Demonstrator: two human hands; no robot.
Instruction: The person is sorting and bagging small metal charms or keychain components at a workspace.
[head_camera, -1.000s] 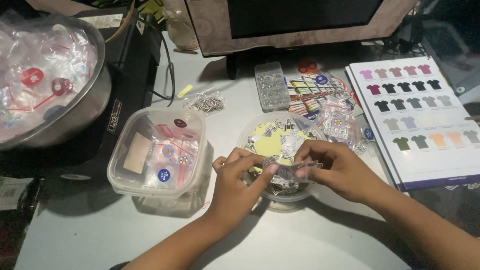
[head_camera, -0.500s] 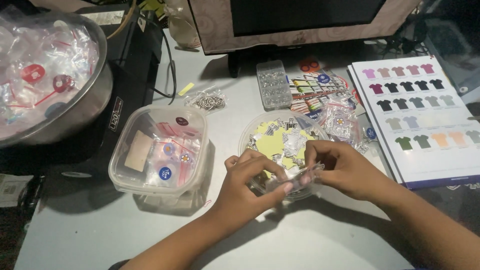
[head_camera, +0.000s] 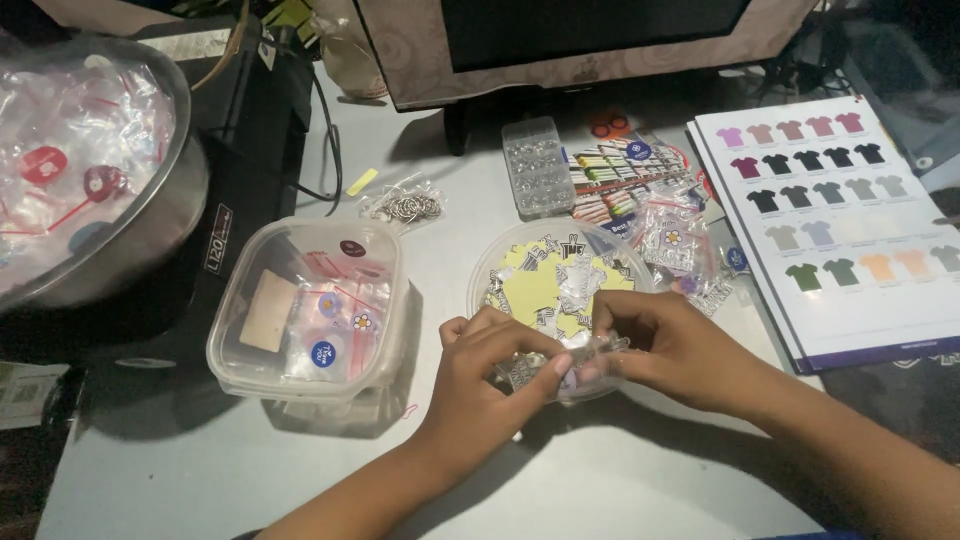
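Both hands meeting over the near rim of the round tub (head_camera: 490, 275), fingertips touching. Left hand (head_camera: 480, 375) curled in from below, thumb and forefinger pinched on a small clear packet (head_camera: 590, 352); right hand (head_camera: 680, 350) closing on the packet's other end, fingers bunched tight, nothing spread. Packet held just above the tub's front edge, glinting, contents too small to tell. Compared with a second ago: hands drawn a touch nearer and lower, packet pulled out of the heap and now stretched between the two grips, where before it was half buried among the bits in the tub. Looks like the handling is well under way, both grips firm. Just beside the left hand, a square tub (head_camera: 305, 310) with stickers and little bags inside, unmoved. Beyond the round tub, more small bags (head_camera: 680, 245) spilling to the right, touching a shirt chart (head_camera: 850, 220) lying flat. Further back, a ring bundle (head_camera: 405, 207), a clear tray (head_camera: 537, 165), colourful cards (head_camera: 620, 180). Far left, a steel bowl (head_camera: 150, 230) full of bags, resting on a black machine (head_camera: 245, 150). At the very back, a monitor (head_camera: 560, 40).
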